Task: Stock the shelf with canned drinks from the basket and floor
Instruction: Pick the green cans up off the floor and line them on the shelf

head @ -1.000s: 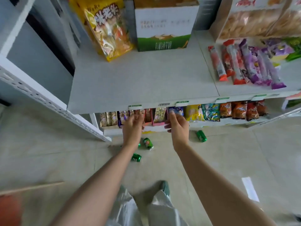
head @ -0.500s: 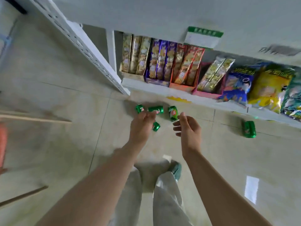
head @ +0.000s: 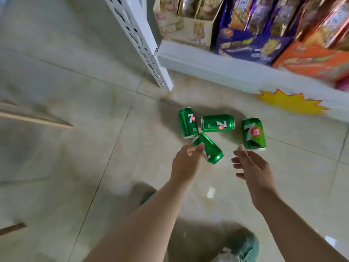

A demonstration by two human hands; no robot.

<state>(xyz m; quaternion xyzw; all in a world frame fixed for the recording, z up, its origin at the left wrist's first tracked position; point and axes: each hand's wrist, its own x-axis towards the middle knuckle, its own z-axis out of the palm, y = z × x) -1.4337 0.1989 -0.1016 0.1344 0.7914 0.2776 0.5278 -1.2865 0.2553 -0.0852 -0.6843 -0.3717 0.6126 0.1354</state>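
- Two bare hands hang over the cans, neither holding anything. The left hand [head: 186, 163] has its grip loosely curled, with its fingertips over the nearest can [head: 209, 151]; I cannot tell whether they touch it.
- The right hand [head: 253, 169] has its grip spread and relaxed. One fingertip is just beside the end of the right can [head: 254, 136], which lies to the right of the nearest can.
- Beyond the nearest can lie the left can [head: 188, 122], almost touching it, and the middle can [head: 217, 123]. All four are on their sides on the tiled floor [head: 75, 129].
- By their look they are stiff, smooth and round, likely to roll from a nudge, and weighty if full. Take each across the middle of the barrel, thumb opposite fingers, not by the rims.
- Farther beyond the nearest can stands the shelf [head: 207, 61], its bottom tier packed with snack boxes [head: 245, 44].
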